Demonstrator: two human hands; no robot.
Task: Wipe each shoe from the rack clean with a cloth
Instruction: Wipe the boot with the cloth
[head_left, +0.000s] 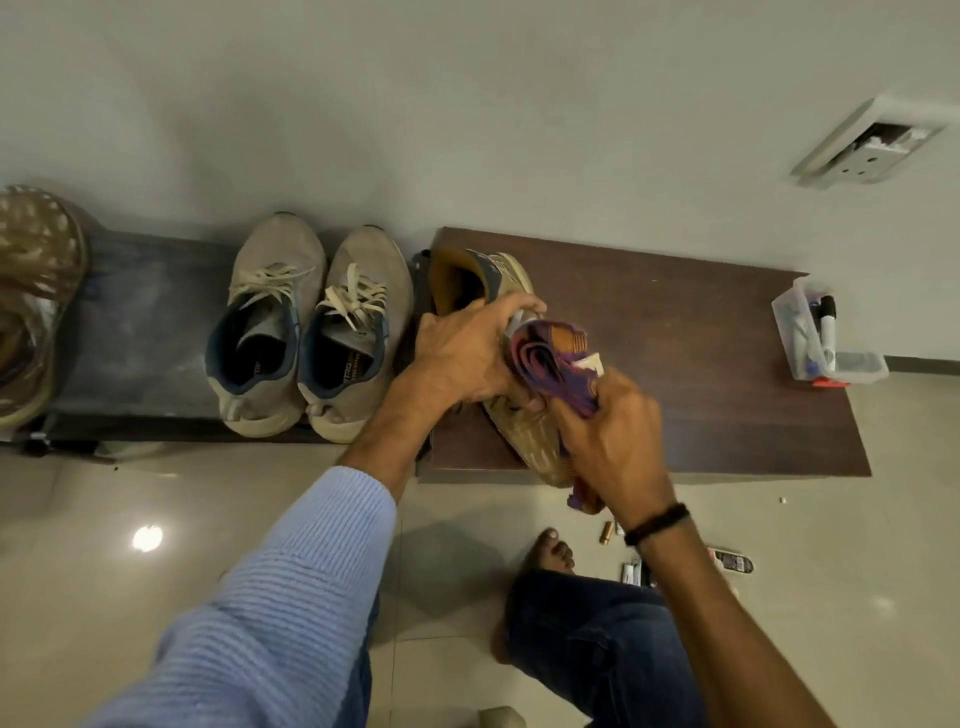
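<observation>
A tan shoe (524, 431) with an orange lining lies on the brown wooden board (701, 338). My left hand (462, 358) grips it around the middle. My right hand (613, 441) holds a bunched purple and orange cloth (556, 364) against the shoe's upper side. A pair of grey laced sneakers (311, 332) stands side by side on the dark rack (140, 322) to the left.
A patterned brown item (31, 291) sits at the rack's far left. A clear plastic box with markers (815, 332) stands on the board's right end. Small objects (727, 561) lie on the tiled floor by my bare foot (550, 551). A wall socket (867, 145) is at upper right.
</observation>
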